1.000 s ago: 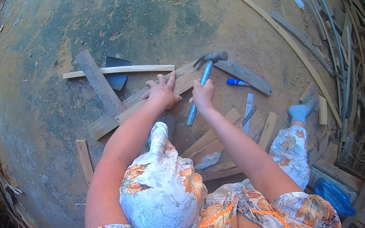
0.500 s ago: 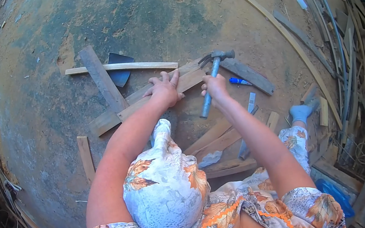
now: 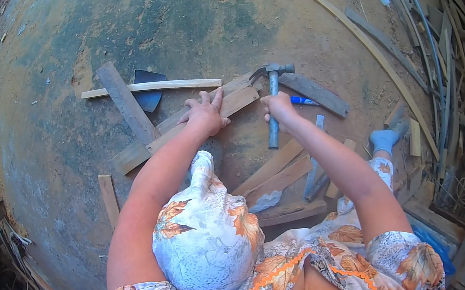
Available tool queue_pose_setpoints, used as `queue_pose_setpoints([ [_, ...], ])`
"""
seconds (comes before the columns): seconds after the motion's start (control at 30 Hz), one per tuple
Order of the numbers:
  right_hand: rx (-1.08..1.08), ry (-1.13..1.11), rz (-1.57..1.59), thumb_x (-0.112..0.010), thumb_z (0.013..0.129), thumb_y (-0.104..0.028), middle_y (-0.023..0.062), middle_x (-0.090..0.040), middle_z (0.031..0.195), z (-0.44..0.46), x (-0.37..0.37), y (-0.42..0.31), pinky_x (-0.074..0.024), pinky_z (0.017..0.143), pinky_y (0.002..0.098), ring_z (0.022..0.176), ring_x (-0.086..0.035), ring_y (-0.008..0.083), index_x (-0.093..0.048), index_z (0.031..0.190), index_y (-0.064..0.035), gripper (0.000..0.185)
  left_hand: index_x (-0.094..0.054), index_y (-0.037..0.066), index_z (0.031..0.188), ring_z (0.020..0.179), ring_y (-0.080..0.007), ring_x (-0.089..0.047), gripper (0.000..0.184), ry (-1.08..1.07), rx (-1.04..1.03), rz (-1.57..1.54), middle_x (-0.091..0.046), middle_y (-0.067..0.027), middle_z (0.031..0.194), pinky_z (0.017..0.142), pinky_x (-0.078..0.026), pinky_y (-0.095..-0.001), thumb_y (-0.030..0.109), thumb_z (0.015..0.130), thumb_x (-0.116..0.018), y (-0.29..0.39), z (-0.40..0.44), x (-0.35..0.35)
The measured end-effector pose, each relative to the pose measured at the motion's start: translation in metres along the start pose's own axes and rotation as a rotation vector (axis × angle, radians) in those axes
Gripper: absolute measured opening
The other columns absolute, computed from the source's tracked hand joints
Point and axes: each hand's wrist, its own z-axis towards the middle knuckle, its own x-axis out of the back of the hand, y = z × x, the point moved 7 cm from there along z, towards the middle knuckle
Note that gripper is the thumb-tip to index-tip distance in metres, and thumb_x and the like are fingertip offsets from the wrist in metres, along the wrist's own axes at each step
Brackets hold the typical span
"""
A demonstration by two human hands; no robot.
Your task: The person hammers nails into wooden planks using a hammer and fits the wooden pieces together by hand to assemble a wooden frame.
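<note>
My right hand (image 3: 279, 107) is wrapped around the grey handle of a claw hammer (image 3: 273, 82). The hammer's head points away from me, its claw towards the left, close to the right end of a wooden board (image 3: 239, 101). With fingers spread, my left hand (image 3: 205, 114) lies flat on that board. Beneath and behind it runs another wooden plank (image 3: 170, 122). A grey slat (image 3: 128, 101) slants up from the left part of these boards. Beyond my left hand, a thin pale strip (image 3: 176, 84) crosses the slat and a dark flat piece (image 3: 150, 99).
A dark board (image 3: 316, 94) and a blue marker (image 3: 302, 100) lie right of the hammer. Several wood offcuts (image 3: 273, 169) lie nearer me, beside my bent knee (image 3: 202, 242). A long curved strip (image 3: 348, 27) and piled scrap wood (image 3: 455, 77) line the right side.
The hammer has turned a little more upright, and my right hand has shifted slightly to the right with it. My left hand stays on the board.
</note>
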Motion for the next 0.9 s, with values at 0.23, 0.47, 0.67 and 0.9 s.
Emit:
queue_pose_setpoints([
  [0.23, 0.160, 0.218, 0.057, -0.055, 0.083, -0.002, 0.0043, -0.047, 0.066, 0.006, -0.019, 0.034, -0.0418, 0.039, 0.0281, 0.049, -0.047, 0.0124, -0.041, 0.089, -0.0021, 0.015, -0.004, 0.029, 0.152, 0.126, -0.0537, -0.031, 0.093, 0.077, -0.018, 0.054, -0.020, -0.0139, 0.150, 0.070, -0.052, -0.0692, 0.057, 0.082, -0.061, 0.002, 0.003, -0.002],
  [0.47, -0.066, 0.094, 0.330, -0.052, 0.082, 0.002, 0.0029, -0.046, 0.061, 0.014, -0.017, 0.056, -0.0391, 0.040, 0.0277, 0.044, -0.043, 0.0120, -0.041, 0.081, -0.0020, 0.012, -0.006, 0.030, 0.151, 0.127, -0.0538, -0.030, 0.092, 0.052, -0.017, 0.019, -0.019, -0.0139, 0.151, 0.073, -0.050, -0.0701, 0.055, 0.082, -0.062, -0.001, 0.002, -0.004],
  [0.67, -0.074, -0.063, -0.189, -0.053, 0.083, 0.001, 0.0031, -0.047, 0.064, 0.023, 0.026, 0.016, -0.0390, 0.039, 0.0280, 0.044, -0.044, 0.0121, -0.041, 0.086, -0.0014, 0.012, -0.007, 0.030, 0.151, 0.129, -0.0533, -0.028, 0.091, 0.042, -0.029, 0.010, -0.018, -0.0132, 0.152, 0.076, -0.050, -0.0701, 0.055, 0.083, -0.061, 0.002, 0.000, -0.002],
  [0.9, 0.240, 0.194, -0.487, -0.055, 0.083, -0.005, 0.0111, -0.052, 0.067, 0.014, 0.029, 0.010, -0.0452, 0.041, 0.0345, 0.047, -0.055, 0.0204, -0.044, 0.095, 0.0045, 0.020, -0.007, 0.030, 0.151, 0.128, -0.0533, -0.030, 0.090, 0.053, -0.028, 0.030, -0.020, -0.0143, 0.151, 0.074, -0.051, -0.0686, 0.054, 0.083, -0.061, 0.002, 0.000, 0.001],
])
